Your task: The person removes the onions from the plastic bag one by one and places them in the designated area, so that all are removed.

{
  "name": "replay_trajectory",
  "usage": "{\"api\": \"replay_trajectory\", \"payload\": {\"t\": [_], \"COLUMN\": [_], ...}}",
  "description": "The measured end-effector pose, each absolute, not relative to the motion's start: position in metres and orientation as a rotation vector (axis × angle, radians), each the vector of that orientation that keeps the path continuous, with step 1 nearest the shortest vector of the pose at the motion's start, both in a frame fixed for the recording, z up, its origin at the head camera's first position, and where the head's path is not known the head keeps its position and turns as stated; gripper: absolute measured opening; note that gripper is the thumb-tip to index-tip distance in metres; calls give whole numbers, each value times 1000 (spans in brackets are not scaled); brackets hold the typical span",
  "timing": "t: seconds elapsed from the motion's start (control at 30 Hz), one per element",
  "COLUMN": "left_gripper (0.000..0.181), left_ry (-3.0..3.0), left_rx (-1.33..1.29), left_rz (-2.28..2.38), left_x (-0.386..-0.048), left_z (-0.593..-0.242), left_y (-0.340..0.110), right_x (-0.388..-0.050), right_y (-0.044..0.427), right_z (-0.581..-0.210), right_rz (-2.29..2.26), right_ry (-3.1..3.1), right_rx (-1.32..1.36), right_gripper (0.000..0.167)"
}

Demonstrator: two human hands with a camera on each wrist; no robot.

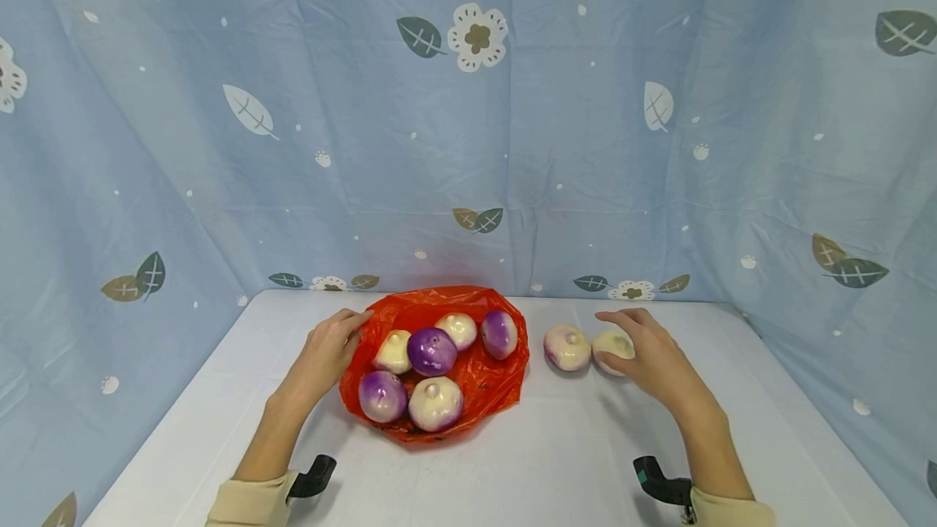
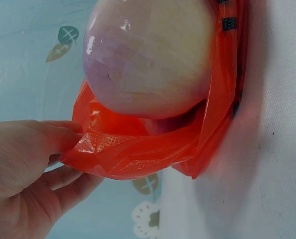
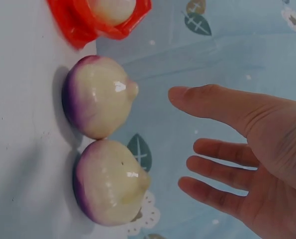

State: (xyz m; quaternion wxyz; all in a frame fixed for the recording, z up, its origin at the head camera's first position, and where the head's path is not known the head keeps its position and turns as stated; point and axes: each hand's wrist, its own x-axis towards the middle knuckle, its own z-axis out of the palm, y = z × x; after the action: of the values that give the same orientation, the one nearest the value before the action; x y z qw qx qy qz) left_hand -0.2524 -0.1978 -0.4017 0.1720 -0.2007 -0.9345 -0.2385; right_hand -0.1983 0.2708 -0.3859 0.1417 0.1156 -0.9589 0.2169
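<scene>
Indeed, loose turnips [image 1: 567,350] (wider than tall) point upward.

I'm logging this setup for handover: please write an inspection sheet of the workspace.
Surface: white tabletop, a few small dark specks.
Job's things: red thin-plastic bag holding six round, glossy purple-and-white turnips; two similar turnips outside it, side by side.
Clutter: nothing seen.
Hands: left hand pinches the bag's rim; right hand, open, hovers over the outside pair without touching.
Cables: nothing seen.
Surroundings: light-blue fabric curtain printed with leaves and flowers.
</scene>
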Motion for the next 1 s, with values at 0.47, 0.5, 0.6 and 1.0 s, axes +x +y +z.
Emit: {"api": "replay_trajectory", "payload": {"t": [0.47,0.5,0.6,1.0], "left_gripper": [37,36,36,37], "left_ry": [-2649,-2647,-2640,-2630], "left_rx": [-563,-564,-569,-589], "left_rz": [-682,-682,-678,-682], "left_x": [-255,-255,-254,-254], "left_z": [-406,-405,-405,-406], "left_y": [-198,-198,-198,-196], "right_x": [-199,-199,-200,-202], "right_y": [250,248,242,218], "right_z": [-386,-386,-389,-398], "right_rz": [666,663,656,689], "right_ry": [-2790,-2791,-2792,-2768], "right_rx": [370,375,397,471], "right_gripper": [61,61,62,59]}}
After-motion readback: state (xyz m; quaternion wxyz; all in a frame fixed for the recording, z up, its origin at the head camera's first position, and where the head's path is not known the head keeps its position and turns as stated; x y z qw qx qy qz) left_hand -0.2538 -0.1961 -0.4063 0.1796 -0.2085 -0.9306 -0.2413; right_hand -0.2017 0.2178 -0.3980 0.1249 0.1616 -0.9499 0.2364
